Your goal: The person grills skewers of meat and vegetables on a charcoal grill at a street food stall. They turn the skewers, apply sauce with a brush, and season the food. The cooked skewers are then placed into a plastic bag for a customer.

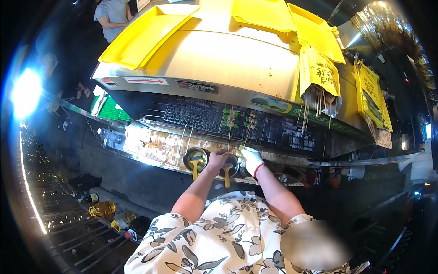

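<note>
My left hand [218, 160] is bare, its fingers closed around the lower end of a skewer with green pieces [230, 119] on the grill. Beside it, my right hand [252, 160] wears a white glove with a red cuff. Its fingers close at the stick ends of skewers with browner pieces [251, 120]; the fingertips are partly hidden. Both lots of food lie over the wire grill mesh [189, 114]. Just left of my left hand stands a bowl [206, 160] with a yellow brush [195, 171] in it. A second yellow brush [227, 177] rests in a dark bowl [235, 167] between my wrists.
Above the grill is a metal hood [219, 55] carrying yellow trays [150, 34]. A yellow bag of skewer sticks [319, 75] hangs at its right. A stained ledge [155, 148] runs along the grill's front. Bottles [102, 208] stand low at left; a person [112, 20] stands beyond the hood.
</note>
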Motion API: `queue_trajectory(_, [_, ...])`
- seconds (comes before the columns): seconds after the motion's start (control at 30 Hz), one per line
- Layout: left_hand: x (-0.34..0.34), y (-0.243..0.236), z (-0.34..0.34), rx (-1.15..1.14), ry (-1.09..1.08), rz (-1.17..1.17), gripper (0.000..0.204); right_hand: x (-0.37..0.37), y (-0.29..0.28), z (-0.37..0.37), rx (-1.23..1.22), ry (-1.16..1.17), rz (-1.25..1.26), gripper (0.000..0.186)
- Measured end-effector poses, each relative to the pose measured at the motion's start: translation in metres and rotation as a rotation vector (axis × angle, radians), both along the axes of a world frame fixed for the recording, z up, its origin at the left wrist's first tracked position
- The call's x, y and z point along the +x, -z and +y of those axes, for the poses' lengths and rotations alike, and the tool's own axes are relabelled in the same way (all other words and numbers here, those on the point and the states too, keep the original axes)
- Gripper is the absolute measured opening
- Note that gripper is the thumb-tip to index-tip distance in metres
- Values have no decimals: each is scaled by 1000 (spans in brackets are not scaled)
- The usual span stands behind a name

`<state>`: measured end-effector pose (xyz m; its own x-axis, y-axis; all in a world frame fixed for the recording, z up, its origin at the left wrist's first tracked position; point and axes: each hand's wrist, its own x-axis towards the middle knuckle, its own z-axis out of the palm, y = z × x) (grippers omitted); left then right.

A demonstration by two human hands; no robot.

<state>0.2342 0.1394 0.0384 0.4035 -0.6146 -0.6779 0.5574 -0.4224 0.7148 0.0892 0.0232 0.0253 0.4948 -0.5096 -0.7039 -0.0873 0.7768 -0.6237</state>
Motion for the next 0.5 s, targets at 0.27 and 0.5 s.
queue_trajectory(0.27, [-1, 0, 2, -2, -5, 57, 14, -4, -7, 2, 17, -24, -25, 22])
queue_trajectory(0.5, [-1, 10, -1, 6, 18, 55, 14, -2, -20, 3, -49, 29, 154, 24])
